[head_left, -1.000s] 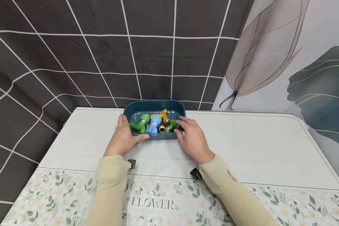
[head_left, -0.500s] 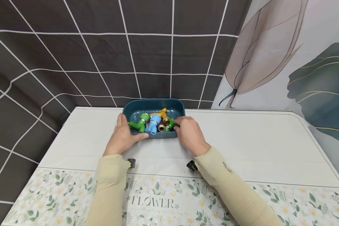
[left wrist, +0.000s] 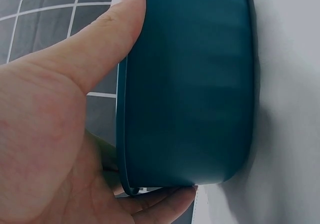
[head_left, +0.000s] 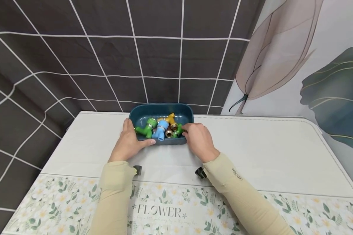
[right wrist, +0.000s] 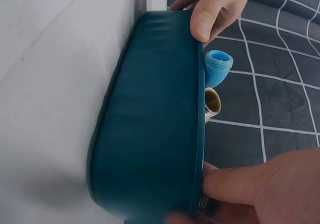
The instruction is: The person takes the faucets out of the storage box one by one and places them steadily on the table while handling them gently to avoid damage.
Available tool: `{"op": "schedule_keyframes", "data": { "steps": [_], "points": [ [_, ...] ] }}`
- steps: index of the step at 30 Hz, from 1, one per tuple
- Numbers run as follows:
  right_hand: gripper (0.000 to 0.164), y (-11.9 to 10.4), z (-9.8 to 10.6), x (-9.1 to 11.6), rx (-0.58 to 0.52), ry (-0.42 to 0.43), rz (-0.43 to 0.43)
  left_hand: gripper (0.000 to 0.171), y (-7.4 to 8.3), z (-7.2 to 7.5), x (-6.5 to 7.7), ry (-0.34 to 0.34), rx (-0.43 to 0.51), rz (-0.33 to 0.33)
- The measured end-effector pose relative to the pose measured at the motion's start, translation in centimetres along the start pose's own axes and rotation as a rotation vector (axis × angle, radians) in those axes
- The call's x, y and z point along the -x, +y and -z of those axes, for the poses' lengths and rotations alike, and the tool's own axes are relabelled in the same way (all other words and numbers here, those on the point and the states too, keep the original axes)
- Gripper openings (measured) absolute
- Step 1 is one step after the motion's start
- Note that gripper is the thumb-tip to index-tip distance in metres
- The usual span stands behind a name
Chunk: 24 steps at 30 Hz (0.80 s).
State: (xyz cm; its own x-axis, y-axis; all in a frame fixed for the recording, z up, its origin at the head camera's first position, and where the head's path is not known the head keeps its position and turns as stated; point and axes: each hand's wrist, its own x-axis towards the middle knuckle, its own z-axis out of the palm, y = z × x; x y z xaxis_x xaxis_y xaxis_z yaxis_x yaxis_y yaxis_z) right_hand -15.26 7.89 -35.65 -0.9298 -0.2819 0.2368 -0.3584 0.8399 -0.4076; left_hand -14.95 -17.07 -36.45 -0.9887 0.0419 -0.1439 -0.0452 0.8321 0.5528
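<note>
A dark teal plastic bin (head_left: 141, 114) stands at the back of the white table with several coloured pipe fittings in it. My left hand (head_left: 126, 142) holds its left front corner, thumb on the front rim and fingers along the left side. Inside the right end, my right hand (head_left: 200, 140) pinches a green fitting (head_left: 178, 130), partly hidden by my fingers. Brass threads (right wrist: 209, 205) show beside my fingers in the right wrist view. Left of these lie a blue fitting (head_left: 161, 129), another green fitting (head_left: 148, 128), a yellow fitting (head_left: 169, 120) and a brass-ended brown fitting (head_left: 169, 133).
A dark curtain with white grid lines (head_left: 159, 58) hangs right behind the bin. Pale leaf-printed cloth (head_left: 276, 58) hangs at the right. A floral mat area (head_left: 164, 212) covers the table's front. Black wrist-camera parts (head_left: 137, 169) show below both hands.
My right hand has drawn in from the bin's right rim, its spread fingers now closed on the green fitting inside. The left hand and the bin have stayed in place.
</note>
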Motion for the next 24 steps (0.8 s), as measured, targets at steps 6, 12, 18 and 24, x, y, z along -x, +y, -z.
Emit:
{"op": "schedule_keyframes", "data": {
  "steps": [6,12,18,24],
  "points": [
    [0.019,0.07,0.01,0.14,0.037,0.023,0.042,0.126,-0.13,0.01,0.01,0.010,0.010,-0.004],
    [0.016,0.30,-0.06,0.29,-0.003,0.055,0.075,0.127,-0.14,-0.09,-0.08,0.020,0.013,-0.011],
    [0.014,0.48,-0.01,0.44,-0.035,0.096,0.099,0.127,-0.08,-0.10,-0.11,0.025,0.017,-0.015],
    [0.015,0.62,0.21,0.58,-0.052,0.121,0.099,0.127,-0.04,-0.09,-0.03,0.024,0.016,-0.017]
  ]
}}
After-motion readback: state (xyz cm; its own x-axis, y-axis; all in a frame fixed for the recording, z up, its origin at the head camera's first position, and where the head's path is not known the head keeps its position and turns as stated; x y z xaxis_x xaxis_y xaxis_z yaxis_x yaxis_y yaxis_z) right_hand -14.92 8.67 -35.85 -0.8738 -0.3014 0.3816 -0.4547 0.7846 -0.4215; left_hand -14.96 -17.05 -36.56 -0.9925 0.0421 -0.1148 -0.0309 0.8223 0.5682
